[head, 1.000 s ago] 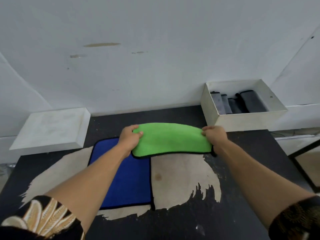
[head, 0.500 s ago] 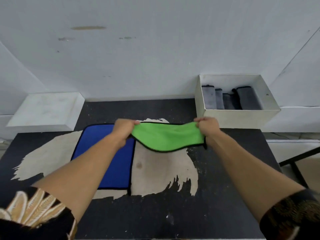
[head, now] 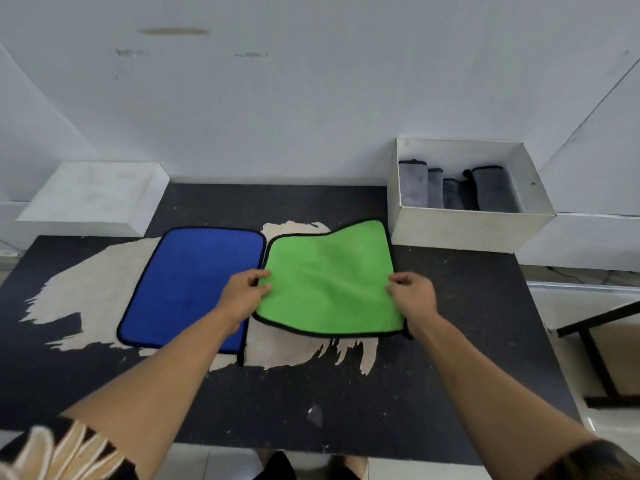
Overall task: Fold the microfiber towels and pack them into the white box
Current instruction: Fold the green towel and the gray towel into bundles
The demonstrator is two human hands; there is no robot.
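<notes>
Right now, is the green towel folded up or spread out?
Spread out: the green towel lies open, left hand and right hand pinching its sides.

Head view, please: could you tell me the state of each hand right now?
Left hand: pinches the green towel at its left edge.
Right hand: pinches its right edge.

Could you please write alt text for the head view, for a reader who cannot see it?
A person's left hand and right hand pinch the side edges of a green towel spread over a worn black table. A blue towel lies flat beside it on the left, and an open white box at the far right holds folded grey towels.
</notes>
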